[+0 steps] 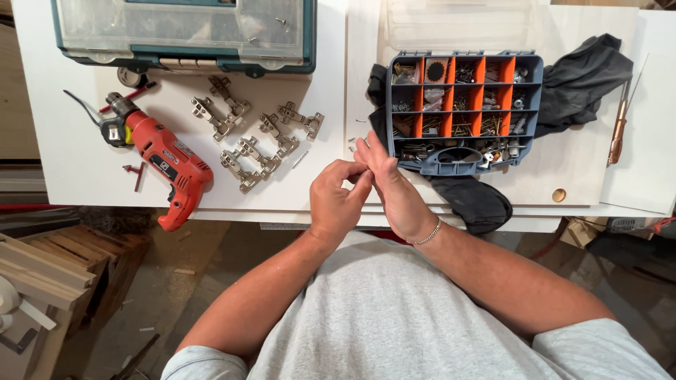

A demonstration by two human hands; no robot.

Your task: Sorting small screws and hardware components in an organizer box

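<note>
Closest to me the white table (pixel 84 169) ends at its front edge, and both hands hang right over that edge, about in the middle. Open floor shows below the edge on the left side.

Left hand (pixel 336 200) is curled, thumb and forefinger pinched together at the tips; right hand (pixel 391 184) sits flat-ish with fingers stretched up and forward, touching the left fingertips. Whatever is pinched between them is too small for me to make out, so I can't tell what it is. There's a bracelet (pixel 427 234) on the right wrist.

Just beyond the right fingers is the grey and orange parts organizer (pixel 465 109), lid open, sitting on a dark cloth (pixel 584 77). Bare tabletop runs between the hands and the metal hinges (pixel 257 134) to the left, so there's room there. Further left lies the red drill (pixel 165 162), its handle poking over the front edge. At the far edge sits a teal case (pixel 183 35), and a screwdriver (pixel 619 130) lies far right.
</note>
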